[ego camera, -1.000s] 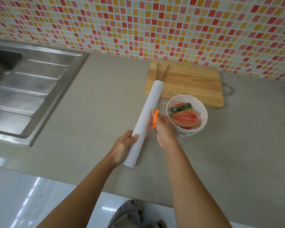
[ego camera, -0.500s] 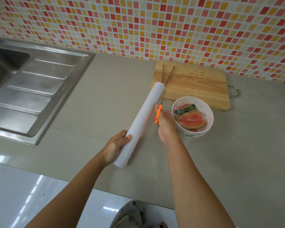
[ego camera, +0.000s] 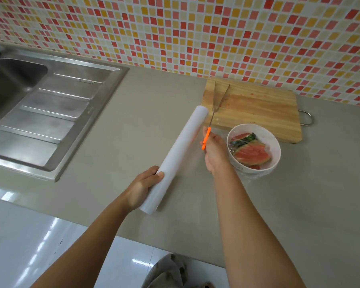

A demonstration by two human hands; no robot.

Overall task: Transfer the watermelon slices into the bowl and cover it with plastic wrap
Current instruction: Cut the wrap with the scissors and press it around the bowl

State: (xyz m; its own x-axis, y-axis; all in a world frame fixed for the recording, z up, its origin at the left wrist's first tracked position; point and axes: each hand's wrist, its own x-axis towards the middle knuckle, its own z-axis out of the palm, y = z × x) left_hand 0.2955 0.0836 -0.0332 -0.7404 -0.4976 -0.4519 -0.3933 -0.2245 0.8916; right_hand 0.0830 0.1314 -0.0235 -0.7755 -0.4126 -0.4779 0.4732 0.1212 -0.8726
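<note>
On the grey counter [ego camera: 133, 121], touching the cutting board's [ego camera: 258, 113] near edge, the white bowl [ego camera: 277, 150] holds the watermelon slices [ego camera: 252, 155]. The left hand [ego camera: 142, 187] grips the plastic wrap roll [ego camera: 179, 154] near its lower end. The right hand [ego camera: 215, 150] holds orange-handled scissors [ego camera: 206, 138], blades spread.

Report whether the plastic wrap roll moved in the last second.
Yes. The plastic wrap roll shifted left, away from the wooden cutting board: its far end overlapped the board before, now it sits at the left edge.
</note>
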